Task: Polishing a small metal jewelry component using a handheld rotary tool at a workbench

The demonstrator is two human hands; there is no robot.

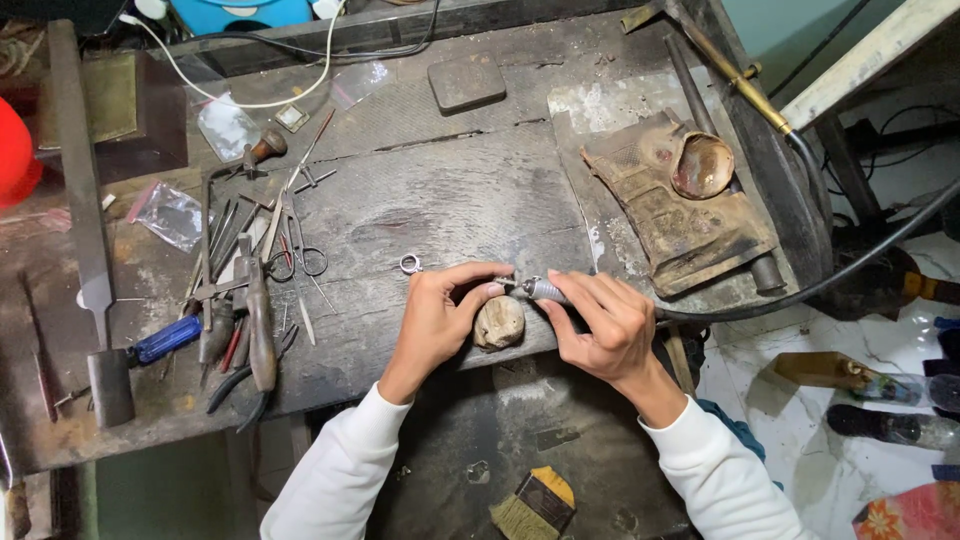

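My right hand grips the metal handpiece of a rotary tool, and its black flexible shaft runs off to the right. The tool tip points left at my left hand, whose fingertips pinch something small that I cannot make out. Both hands rest over a worn wooden bench peg at the front edge of the workbench. A small silver ring lies on the bench just left of my left hand.
Pliers, scissors, files and a blue-handled tool lie in a heap at the left. A long flat file lies further left. A charred pad with a brown dish sits at the right. A brush lies below the bench.
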